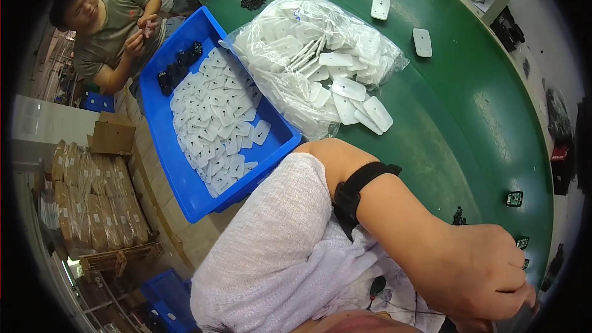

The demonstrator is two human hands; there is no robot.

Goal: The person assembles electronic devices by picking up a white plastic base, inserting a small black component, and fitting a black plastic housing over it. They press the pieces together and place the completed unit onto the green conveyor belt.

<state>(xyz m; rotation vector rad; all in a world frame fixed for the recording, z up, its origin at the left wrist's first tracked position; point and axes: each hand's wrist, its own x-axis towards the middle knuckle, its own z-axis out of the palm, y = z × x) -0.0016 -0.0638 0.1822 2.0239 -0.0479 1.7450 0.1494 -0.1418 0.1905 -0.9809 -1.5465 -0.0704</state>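
My left hand [478, 274] curled near small dark parts [515, 198] at the green table [456, 129] edge; I couldn't tell its hold.

A hand [478, 274] with curled fingers reaches to the lower right edge of the green table [468, 117], a black strap [357, 188] around its forearm. Small black parts [515, 198] lie near it on the table. Further up sits a clear bag of white flat plastic pieces [320, 55], touching a blue bin [185, 191] filled with similar white pieces. Another person [111, 31] sits beyond the bin.
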